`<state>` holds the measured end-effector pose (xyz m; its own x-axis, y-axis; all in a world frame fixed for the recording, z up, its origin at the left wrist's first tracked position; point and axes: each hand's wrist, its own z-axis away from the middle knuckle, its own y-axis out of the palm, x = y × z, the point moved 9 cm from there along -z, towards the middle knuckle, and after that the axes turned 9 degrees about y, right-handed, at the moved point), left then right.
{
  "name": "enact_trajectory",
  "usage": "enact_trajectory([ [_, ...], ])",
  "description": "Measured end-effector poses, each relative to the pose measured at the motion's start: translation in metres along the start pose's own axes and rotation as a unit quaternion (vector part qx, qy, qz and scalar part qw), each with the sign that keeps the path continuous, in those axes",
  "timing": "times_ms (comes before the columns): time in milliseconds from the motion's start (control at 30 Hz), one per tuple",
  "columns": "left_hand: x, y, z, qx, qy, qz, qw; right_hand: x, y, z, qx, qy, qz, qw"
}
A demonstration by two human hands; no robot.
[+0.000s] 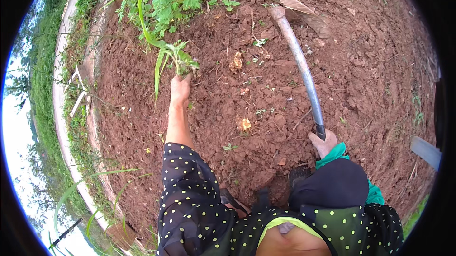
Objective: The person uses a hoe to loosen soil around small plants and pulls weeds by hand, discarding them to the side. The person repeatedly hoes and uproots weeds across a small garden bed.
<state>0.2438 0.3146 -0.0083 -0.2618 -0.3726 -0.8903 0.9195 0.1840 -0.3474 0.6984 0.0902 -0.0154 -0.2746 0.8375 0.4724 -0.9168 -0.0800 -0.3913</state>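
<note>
My left hand [180, 88] is closed on a small bunch of pulled weeds [181, 58], held out over tilled reddish soil. Long grass blades hang beside the bunch. Near my right knee, my right hand [325, 143] grips the end of a long-handled hoe [302, 64], whose grey handle slants away across the soil. The hoe's far end rests on the ground beside a dry brown leaf [292, 3]; its blade is mostly hidden.
Green leafy weeds [178, 3] grow at the upper left. A concrete path [58, 78] curves along the left, with a wooden frame [82, 78] near its edge. Pale lumps [245, 124] and small weed scraps lie on the soil. My feet stand close in front of me.
</note>
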Motion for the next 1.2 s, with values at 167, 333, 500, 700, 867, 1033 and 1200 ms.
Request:
enact_trajectory([
  [167, -0.015, 0.080, -0.015, 0.127, -0.032, -0.271, 0.954, -0.001, 0.001, -0.003, 0.006, -0.013, 0.012, 1.000],
  [333, -0.009, 0.111, 0.000, 0.209, 0.010, -0.547, 0.811, 0.003, -0.001, -0.001, 0.013, -0.015, 0.038, 0.999],
  [500, 0.038, 0.075, 0.014, 0.130, -0.073, 0.006, 0.989, 0.013, -0.007, 0.006, 0.017, -0.009, 0.024, 1.000],
  [700, 0.031, -0.013, 0.024, 0.001, -0.025, 0.040, 0.999, 0.008, 0.001, 0.003, 0.028, -0.030, 0.029, 0.999],
  [867, 0.007, 0.025, -0.001, 0.016, 0.017, -0.214, 0.976, 0.001, 0.001, -0.001, 0.034, -0.016, 0.004, 0.999],
  [1033, 0.011, 0.107, -0.001, 0.101, 0.025, -0.461, 0.881, 0.015, 0.001, 0.007, 0.025, -0.023, 0.015, 0.999],
  [1200, 0.046, 0.109, -0.006, 0.193, 0.060, -0.364, 0.909, 0.053, -0.020, 0.016, -0.069, -0.057, 0.175, 0.980],
])
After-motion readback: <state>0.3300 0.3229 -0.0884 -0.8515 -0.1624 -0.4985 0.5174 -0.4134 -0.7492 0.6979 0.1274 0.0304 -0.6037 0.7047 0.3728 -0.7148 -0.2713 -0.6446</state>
